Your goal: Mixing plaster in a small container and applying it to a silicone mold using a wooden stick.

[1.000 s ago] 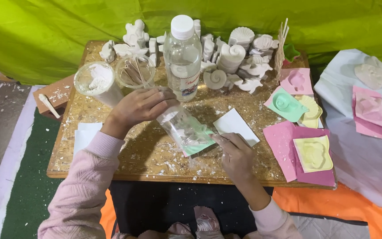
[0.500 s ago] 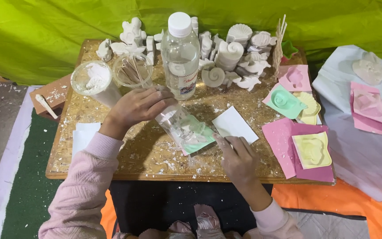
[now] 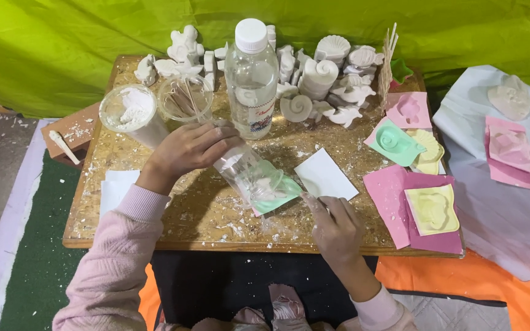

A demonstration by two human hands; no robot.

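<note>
Over the worktop [image 3: 173, 220], a clear plastic cup [image 3: 243, 171] is held tilted above a green mould [image 3: 274, 195].
The left hand [image 3: 188, 149] is wrapped around the cup, judged light, thin and easily crushed; the right hand [image 3: 337, 228] pinches a thin stick [image 3: 314, 197].

We've got our left hand [image 3: 191, 148] curled palm-down just in front of the water bottle [image 3: 252, 76], fingers wrapped. Right hand [image 3: 337, 228] sits nearer us, right of the bottle, fingers pinched shut, we think.
</note>
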